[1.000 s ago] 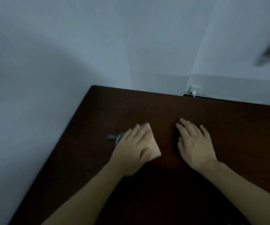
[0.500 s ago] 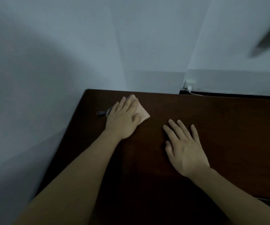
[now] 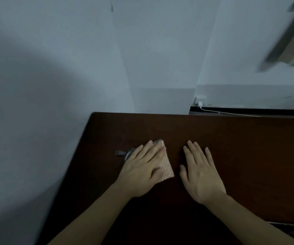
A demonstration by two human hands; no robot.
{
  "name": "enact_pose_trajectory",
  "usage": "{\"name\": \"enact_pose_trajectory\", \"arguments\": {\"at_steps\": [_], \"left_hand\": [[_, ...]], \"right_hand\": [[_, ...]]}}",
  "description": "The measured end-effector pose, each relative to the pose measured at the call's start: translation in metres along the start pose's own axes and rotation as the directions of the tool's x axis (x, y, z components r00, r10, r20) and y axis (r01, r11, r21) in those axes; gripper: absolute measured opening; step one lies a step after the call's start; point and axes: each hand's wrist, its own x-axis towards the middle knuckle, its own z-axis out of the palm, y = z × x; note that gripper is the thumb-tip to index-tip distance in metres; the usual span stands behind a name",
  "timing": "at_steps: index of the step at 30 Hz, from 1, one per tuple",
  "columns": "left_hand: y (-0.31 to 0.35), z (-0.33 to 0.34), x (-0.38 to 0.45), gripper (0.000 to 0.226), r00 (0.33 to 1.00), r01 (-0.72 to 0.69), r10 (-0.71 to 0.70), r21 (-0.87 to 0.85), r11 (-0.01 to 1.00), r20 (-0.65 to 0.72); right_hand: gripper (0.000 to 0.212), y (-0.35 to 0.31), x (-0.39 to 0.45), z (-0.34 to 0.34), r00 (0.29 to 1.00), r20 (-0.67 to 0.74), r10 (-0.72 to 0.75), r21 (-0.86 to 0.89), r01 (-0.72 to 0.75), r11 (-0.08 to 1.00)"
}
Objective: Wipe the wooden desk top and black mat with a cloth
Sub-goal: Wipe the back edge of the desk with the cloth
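Note:
The dark wooden desk top (image 3: 240, 147) fills the lower right of the view. My left hand (image 3: 142, 170) lies flat on a folded pink cloth (image 3: 166, 167) with a grey patterned edge and loop (image 3: 121, 152), pressing it to the wood with straight fingers. My right hand (image 3: 198, 171) rests flat on the desk just right of the cloth, fingers spread, holding nothing. No black mat shows in this view.
Pale walls meet in a corner behind the desk, which ends close on the left. A white charger (image 3: 200, 103) sits plugged in at the back, its cable (image 3: 231, 113) running right along a dark ledge. A blurred beam (image 3: 287, 38) is at the top right.
My left hand pushed the cloth out to the far left corner, then pulled it back toward me beside my right hand. The right hand stayed flat on the desk.

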Motion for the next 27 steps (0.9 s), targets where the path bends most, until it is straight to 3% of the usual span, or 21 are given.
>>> {"name": "enact_pose_trajectory", "arguments": {"at_steps": [4, 10, 15, 22, 25, 27], "left_hand": [[-0.011, -0.006, 0.058, 0.063, 0.997, 0.045, -0.044, 0.029, 0.999, -0.057], [-0.029, -0.019, 0.142, 0.062, 0.962, 0.265, -0.267, -0.034, 0.964, -0.061], [-0.022, -0.016, 0.102, 0.062, 0.967, 0.243, -0.244, -0.026, 0.970, -0.076], [-0.024, -0.001, -0.018, 0.061, 1.000, 0.012, -0.012, 0.004, 1.000, 0.001], [-0.048, -0.005, -0.008, 0.063, 0.999, 0.050, -0.050, 0.036, 0.998, 0.003], [-0.067, -0.010, 0.020, 0.067, 0.988, 0.153, -0.150, 0.062, 0.986, -0.049]], "right_hand": [[0.076, 0.000, 0.000, -0.002, 1.000, 0.005, 0.000, 0.014, 0.000, 1.000], [0.076, 0.001, 0.001, 0.001, 1.000, -0.023, 0.007, 0.034, -0.007, 0.999], [0.077, 0.000, 0.002, 0.001, 1.000, -0.013, -0.011, 0.014, 0.012, 1.000], [0.068, 0.002, 0.001, 0.007, 1.000, -0.019, 0.016, -0.076, -0.018, 0.997], [0.072, 0.001, 0.001, 0.004, 1.000, -0.012, 0.005, -0.053, -0.006, 0.999], [0.073, 0.001, 0.002, 0.002, 1.000, -0.002, -0.004, -0.031, 0.004, 1.000]]}}
